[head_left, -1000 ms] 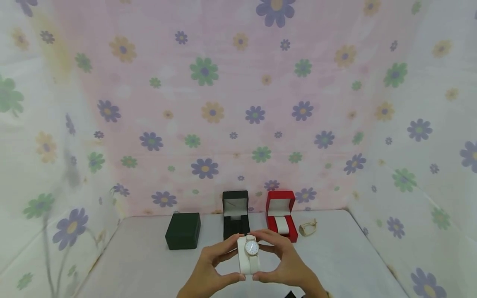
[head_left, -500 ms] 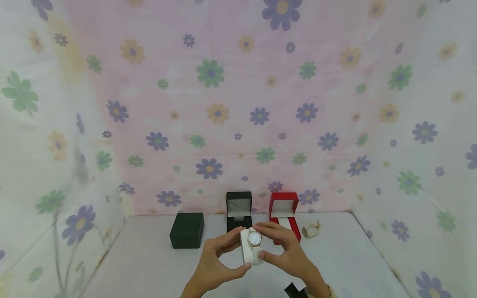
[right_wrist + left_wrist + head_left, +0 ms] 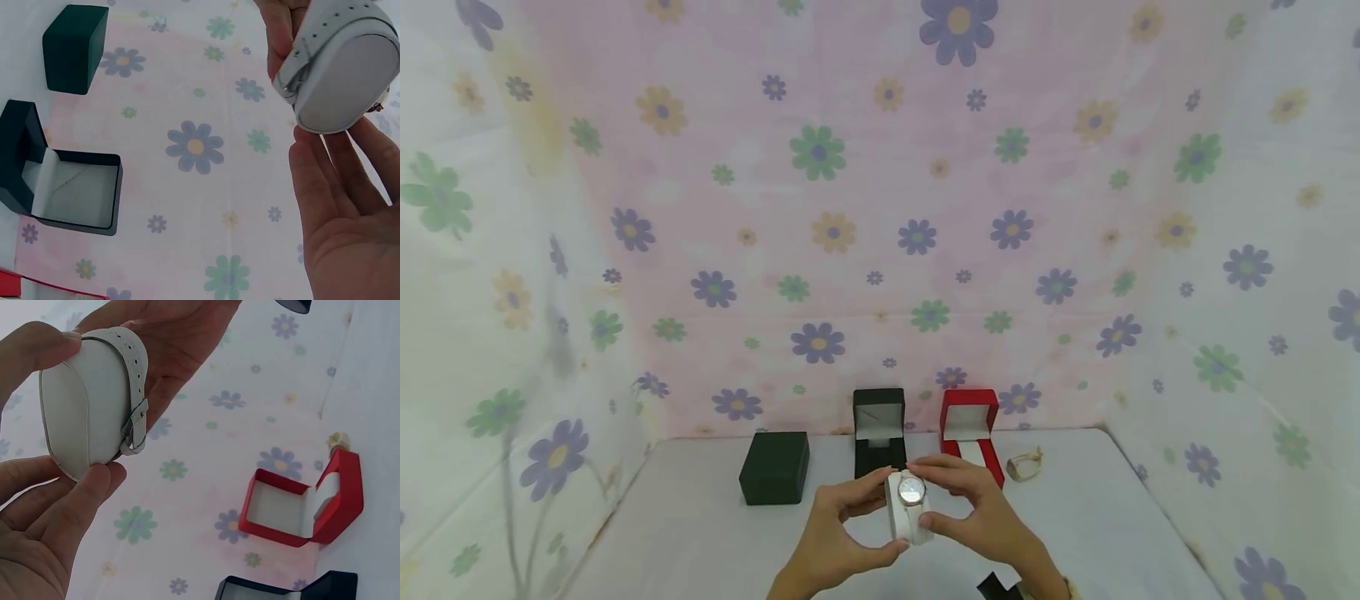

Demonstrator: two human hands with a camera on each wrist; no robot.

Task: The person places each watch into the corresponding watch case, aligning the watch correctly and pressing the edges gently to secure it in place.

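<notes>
A white-strapped wristwatch (image 3: 912, 492) with a round dial is wrapped around a white watch cushion (image 3: 94, 394). It is held up over the table in the head view, dial toward the head camera. My left hand (image 3: 838, 533) pinches the cushion, fingers at its top end and thumb at its bottom end. My right hand (image 3: 985, 510) holds the watch from the right, fingers at the top and thumb against the strap's side. In the left wrist view the perforated strap (image 3: 135, 369) and its buckle show. The right wrist view shows the cushion's flat side (image 3: 353, 84).
Behind the hands stand an open black watch box (image 3: 880, 408) and an open red watch box (image 3: 968, 400) with a white cushion inside. A shut dark green box (image 3: 775, 468) is left of them. A gold-coloured watch (image 3: 1025, 464) lies right of the red box.
My right thumb has moved from the cushion's bottom end up to the watch's right side. My left hand keeps its hold. The boxes have not moved on the table.
</notes>
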